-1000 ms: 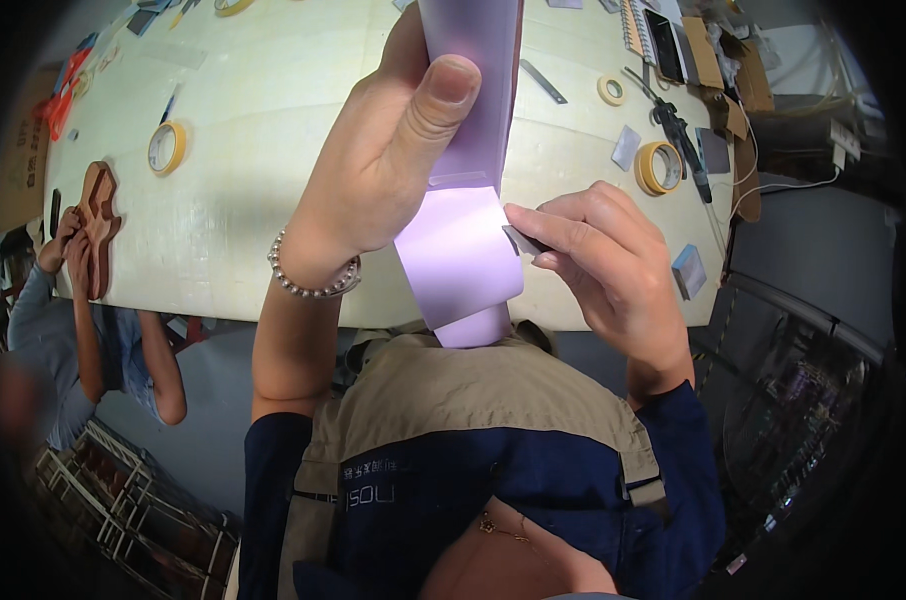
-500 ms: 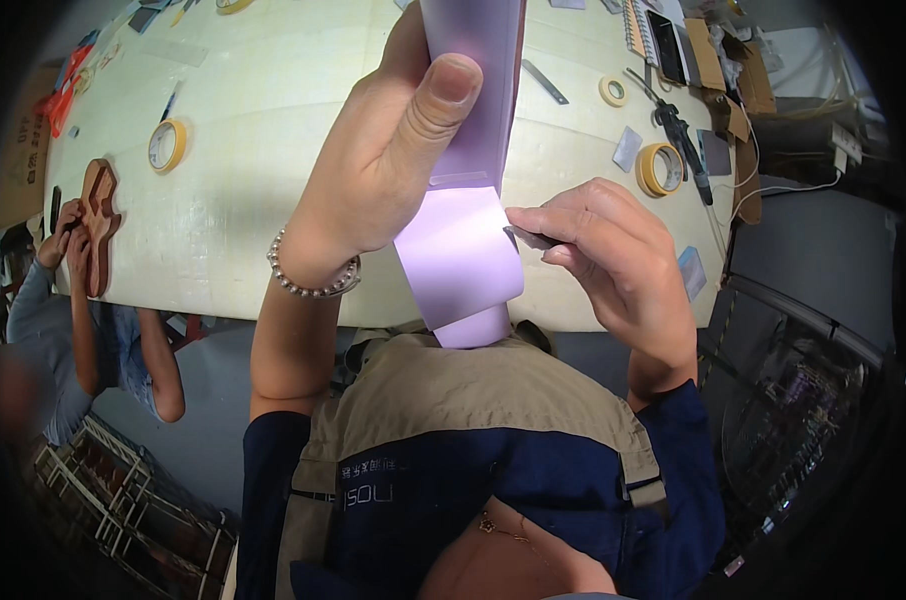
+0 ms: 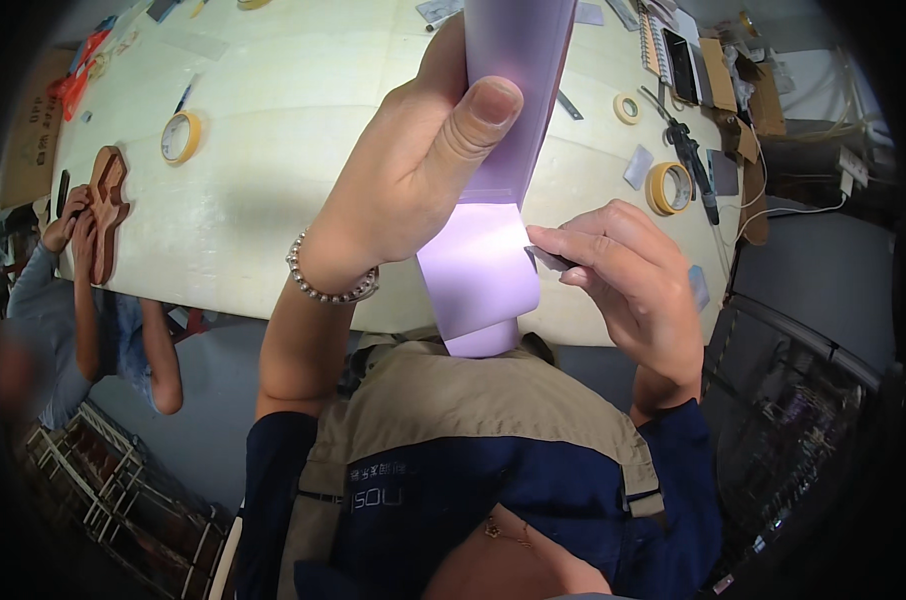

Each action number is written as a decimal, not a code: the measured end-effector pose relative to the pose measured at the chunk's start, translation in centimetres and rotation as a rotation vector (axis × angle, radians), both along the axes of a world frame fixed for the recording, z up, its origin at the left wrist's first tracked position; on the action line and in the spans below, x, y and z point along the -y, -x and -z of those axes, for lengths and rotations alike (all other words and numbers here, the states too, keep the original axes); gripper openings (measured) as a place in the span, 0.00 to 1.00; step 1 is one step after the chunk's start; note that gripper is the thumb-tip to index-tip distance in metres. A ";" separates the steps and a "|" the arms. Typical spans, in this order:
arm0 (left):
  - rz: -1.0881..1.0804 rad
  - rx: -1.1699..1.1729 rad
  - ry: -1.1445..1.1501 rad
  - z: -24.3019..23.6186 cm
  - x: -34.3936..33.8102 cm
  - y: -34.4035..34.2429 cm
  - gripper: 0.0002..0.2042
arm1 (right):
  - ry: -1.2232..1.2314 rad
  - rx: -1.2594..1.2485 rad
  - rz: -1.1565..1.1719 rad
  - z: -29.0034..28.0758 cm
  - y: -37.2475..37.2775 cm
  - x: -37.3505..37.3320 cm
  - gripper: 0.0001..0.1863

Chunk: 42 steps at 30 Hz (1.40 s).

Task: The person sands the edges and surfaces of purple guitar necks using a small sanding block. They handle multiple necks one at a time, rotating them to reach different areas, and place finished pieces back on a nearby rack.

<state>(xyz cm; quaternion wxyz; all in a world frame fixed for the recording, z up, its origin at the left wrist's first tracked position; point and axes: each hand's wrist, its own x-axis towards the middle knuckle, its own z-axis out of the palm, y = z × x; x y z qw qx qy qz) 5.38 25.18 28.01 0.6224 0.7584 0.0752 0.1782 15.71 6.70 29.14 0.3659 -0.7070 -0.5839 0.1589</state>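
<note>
A long pale lavender piece (image 3: 508,70) with a reddish-brown edge runs up from near my apron to past the top of the view; its lower part (image 3: 478,275) is a lighter, curved, stepped section. My left hand (image 3: 398,180) is wrapped round the upper part, thumb across its face, fingers partly hidden behind it. My right hand (image 3: 628,285) pinches a small dark flat object (image 3: 553,258) against the right edge of the lighter section, just below a thin seam across the piece.
The pale table (image 3: 253,120) carries tape rolls (image 3: 668,188), a black tool with cord (image 3: 688,150), a phone (image 3: 680,65), notebook, steel strip and small sheets. At left, a co-worker's hands (image 3: 73,215) rest on a brown wooden piece (image 3: 111,200). A wire rack stands below left.
The lavender piece and both my hands appear shifted right and slightly down, and the table's contents have shifted in view too. My grip and the dark object's place on the edge look much the same.
</note>
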 end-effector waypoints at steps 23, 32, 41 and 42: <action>-0.003 -0.026 0.067 -0.3 0.0 -0.3 0.49 | 0.076 0.105 -0.039 -1.1 -0.2 0.1 0.24; 0.009 0.026 0.038 -0.2 0.0 -0.1 0.50 | 0.038 0.134 -0.041 -0.7 -0.4 -0.6 0.24; 0.015 0.050 0.032 -0.4 0.0 -0.2 0.50 | 0.058 0.109 -0.068 -1.1 -0.6 -0.4 0.24; 0.013 0.047 0.059 -0.4 0.0 -0.2 0.50 | 0.048 0.072 -0.069 -0.8 -0.7 -0.4 0.24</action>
